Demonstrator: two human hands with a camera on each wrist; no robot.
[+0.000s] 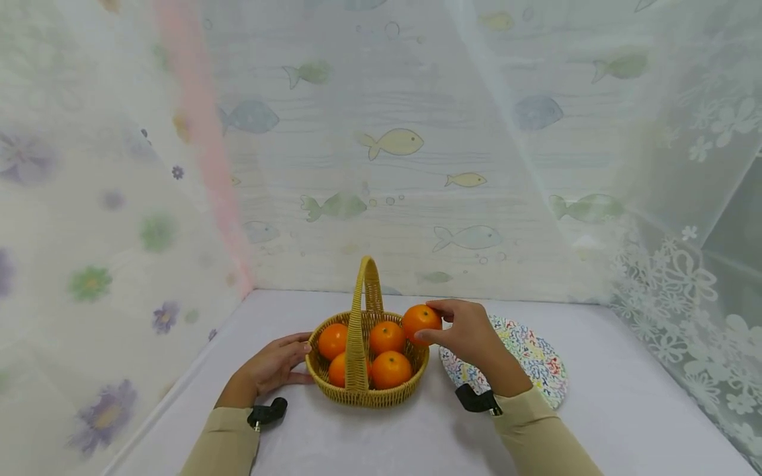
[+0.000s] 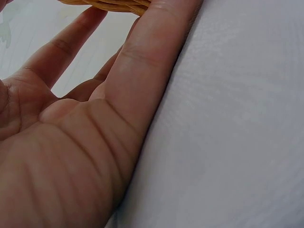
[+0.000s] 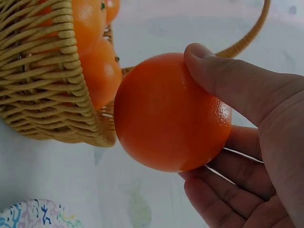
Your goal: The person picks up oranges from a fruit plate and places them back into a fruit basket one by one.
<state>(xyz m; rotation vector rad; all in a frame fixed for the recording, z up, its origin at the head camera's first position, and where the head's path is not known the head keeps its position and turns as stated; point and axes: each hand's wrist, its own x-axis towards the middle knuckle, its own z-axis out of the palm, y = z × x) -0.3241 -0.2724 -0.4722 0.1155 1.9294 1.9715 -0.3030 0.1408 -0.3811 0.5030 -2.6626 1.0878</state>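
My right hand (image 1: 470,330) holds an orange (image 1: 422,324) between thumb and fingers at the right rim of the wicker basket (image 1: 389,398). In the right wrist view, the held orange (image 3: 166,114) is beside the woven wall of the basket (image 3: 42,90), the thumb on one side and fingers on the other. Several more oranges, one of them at the front right (image 1: 391,369), lie inside the basket around its tall arched handle (image 1: 357,330). At the basket's left side, my left hand (image 1: 276,363) touches the rim with extended fingers; in the left wrist view its fingers (image 2: 142,66) reach to the wicker edge.
A round plate (image 1: 538,360) with a multicoloured pattern lies to the right of the basket, partly behind my right forearm. White cloth covers the table (image 1: 381,443). Sheer curtains with printed fish (image 1: 395,142) and flowers hang behind and at both sides.
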